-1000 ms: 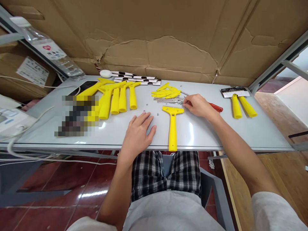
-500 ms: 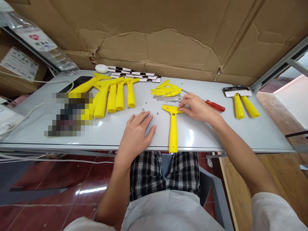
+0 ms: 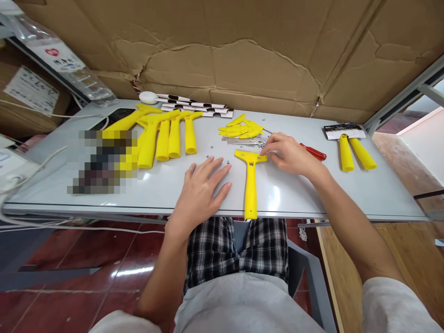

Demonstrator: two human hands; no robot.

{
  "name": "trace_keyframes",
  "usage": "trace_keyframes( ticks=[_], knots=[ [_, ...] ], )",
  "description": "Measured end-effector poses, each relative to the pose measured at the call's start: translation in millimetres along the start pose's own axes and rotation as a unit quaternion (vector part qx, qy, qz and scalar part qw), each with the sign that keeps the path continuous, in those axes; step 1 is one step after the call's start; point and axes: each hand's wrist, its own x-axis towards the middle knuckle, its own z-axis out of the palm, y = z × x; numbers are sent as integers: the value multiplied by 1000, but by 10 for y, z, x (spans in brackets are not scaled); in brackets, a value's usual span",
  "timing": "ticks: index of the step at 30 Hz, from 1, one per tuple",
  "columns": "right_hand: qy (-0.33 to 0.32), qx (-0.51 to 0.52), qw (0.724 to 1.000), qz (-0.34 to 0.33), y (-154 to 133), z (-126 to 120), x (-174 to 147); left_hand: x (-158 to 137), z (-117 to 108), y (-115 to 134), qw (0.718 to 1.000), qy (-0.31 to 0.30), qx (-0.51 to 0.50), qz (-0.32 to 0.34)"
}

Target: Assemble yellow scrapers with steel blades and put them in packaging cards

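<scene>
A yellow scraper handle [image 3: 251, 185] lies head-away in front of me, its lower end at the table's front edge. My right hand [image 3: 289, 156] is over the right end of its head, thumb and fingertips pinched together; what they hold, if anything, is too small to make out. My left hand [image 3: 200, 188] rests on the table left of the handle, fingers spread and holding nothing. Beyond the scraper head are flat metal strips [image 3: 239, 140] and tiny metal pieces. Several slim yellow pieces [image 3: 243, 128] are piled behind them. A small nut or screw [image 3: 228, 162] sits near my left fingertips.
Several yellow scraper handles [image 3: 173, 138] stand grouped at the left, near a pixelated patch. A red screwdriver [image 3: 314, 151] lies partly behind my right hand. Two yellow handles [image 3: 347, 152] with a black-and-white card [image 3: 344, 132] are at the right. Cardboard [image 3: 215, 60] walls the back.
My left hand has shifted slightly right with its fingers spread. My right fingertips stay by the scraper head's right end, moved only a little. The view has shifted slightly.
</scene>
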Motion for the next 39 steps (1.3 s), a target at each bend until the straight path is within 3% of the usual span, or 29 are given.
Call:
trace_keyframes(
  ticks=[9,16,22,27,33,39],
  knots=[
    [-15,-14,1000,-14,7,90,17,6,-96,21,990,-113,-32,83],
    [-20,-22,999,-14,-7,103,14,32,-86,4,987,-130,-31,87],
    [2,-18,1000,-1,51,49,18,25,-81,3,993,-89,-56,54],
    [28,-36,997,69,249,-28,3,38,-71,-12,996,-7,-86,11],
    [23,-79,985,153,423,-85,18,46,-55,18,997,-6,-77,5],
    [37,-85,984,152,474,-78,13,15,-22,53,998,2,-58,2]
  ],
)
